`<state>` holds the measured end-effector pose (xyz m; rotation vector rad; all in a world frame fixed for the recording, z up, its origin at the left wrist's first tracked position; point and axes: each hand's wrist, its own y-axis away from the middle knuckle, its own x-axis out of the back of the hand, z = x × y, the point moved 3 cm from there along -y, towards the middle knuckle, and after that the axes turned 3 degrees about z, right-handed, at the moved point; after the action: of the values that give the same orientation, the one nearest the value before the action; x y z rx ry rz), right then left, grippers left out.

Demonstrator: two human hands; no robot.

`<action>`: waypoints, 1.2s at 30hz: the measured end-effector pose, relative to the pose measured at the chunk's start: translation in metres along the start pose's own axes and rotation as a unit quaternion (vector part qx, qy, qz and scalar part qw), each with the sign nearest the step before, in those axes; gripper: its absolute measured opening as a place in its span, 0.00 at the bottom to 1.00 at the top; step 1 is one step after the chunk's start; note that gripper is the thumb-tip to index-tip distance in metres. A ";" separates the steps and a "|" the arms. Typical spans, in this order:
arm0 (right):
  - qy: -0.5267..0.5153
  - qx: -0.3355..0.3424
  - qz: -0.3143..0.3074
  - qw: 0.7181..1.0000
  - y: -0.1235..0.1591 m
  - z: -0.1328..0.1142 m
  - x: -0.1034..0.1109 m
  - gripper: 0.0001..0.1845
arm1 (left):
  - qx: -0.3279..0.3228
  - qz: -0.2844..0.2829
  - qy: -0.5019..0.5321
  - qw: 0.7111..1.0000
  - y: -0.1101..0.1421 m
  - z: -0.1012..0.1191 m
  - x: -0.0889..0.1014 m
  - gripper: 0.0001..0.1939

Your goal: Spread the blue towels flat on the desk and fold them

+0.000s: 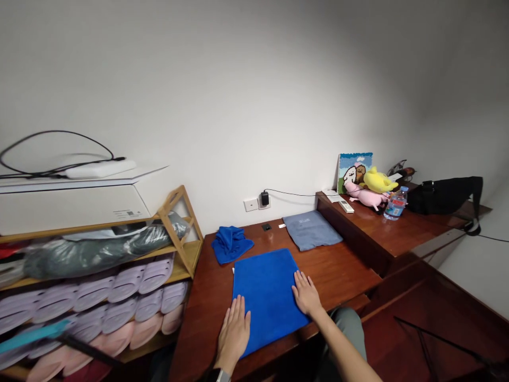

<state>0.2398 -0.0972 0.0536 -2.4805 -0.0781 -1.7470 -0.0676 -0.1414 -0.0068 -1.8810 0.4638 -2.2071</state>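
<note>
A blue cloth lies spread flat on the brown wooden desk, its near edge at the desk's front. My left hand rests flat on the cloth's left edge, fingers stretched out. On the right edge lies my right hand, also flat and holding nothing. Behind the spread cloth, a crumpled blue cloth sits at the back left of the desk. A folded grey-blue cloth is at the back right.
Left of the desk stands a wooden rack with several purple slippers. On the raised right section are a water bottle, plush toys, a remote and a black bag. A charger is plugged into the wall.
</note>
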 end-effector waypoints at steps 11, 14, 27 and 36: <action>-0.119 0.145 0.106 0.977 0.024 -0.103 0.004 0.32 | -0.094 0.031 0.004 0.995 -0.021 0.050 0.027 0.30; -0.105 0.143 0.063 0.982 0.006 -0.129 -0.005 0.31 | -0.104 -0.041 -0.015 0.994 -0.040 0.059 0.014 0.31; -0.004 -0.024 0.011 1.000 -0.008 -0.015 -0.014 0.34 | -0.007 -0.032 -0.022 0.999 -0.026 0.020 -0.005 0.33; -0.037 0.041 0.065 0.996 -0.066 -0.064 -0.004 0.35 | -0.028 0.045 -0.004 0.999 -0.094 0.002 0.002 0.32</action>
<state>0.1717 -0.0393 0.0747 -2.4325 0.0048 -1.5684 -0.0620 -0.0549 0.0299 -1.8581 0.6037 -2.1488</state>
